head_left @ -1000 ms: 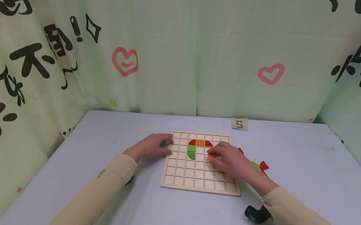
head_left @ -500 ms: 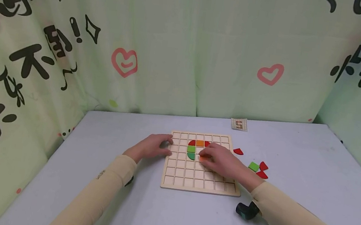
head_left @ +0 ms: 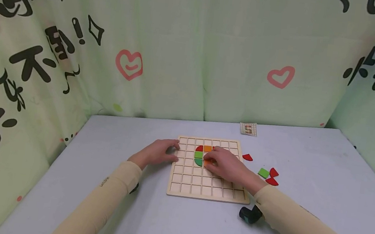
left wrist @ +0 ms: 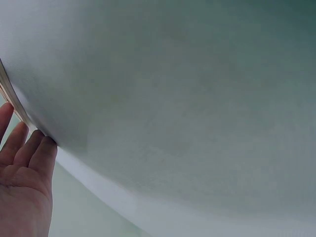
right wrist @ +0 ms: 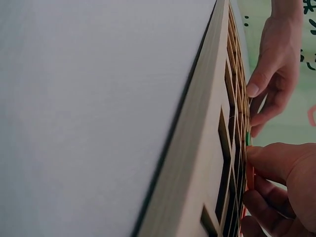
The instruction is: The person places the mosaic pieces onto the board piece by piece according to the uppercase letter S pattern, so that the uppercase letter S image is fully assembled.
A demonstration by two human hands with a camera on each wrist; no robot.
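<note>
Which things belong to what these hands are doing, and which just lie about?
In use:
pale wooden grid board, touched by left hand
flat orange tile, pinched by right hand
Placed: rounded red tile, square orange tile, square light-green tile, rounded dark-green tile

Lying about, though maybe needed:
three red wedge tiles
loose green square tile
small grid-printed card

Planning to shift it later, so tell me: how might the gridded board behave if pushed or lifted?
The gridded board is probably stiff: its edges run straight and it looks like wood. Lying flat and broad on the table, it should slide rather than roll or tip. Lifted at a slant, it may spill pieces like the green square on it.
</note>
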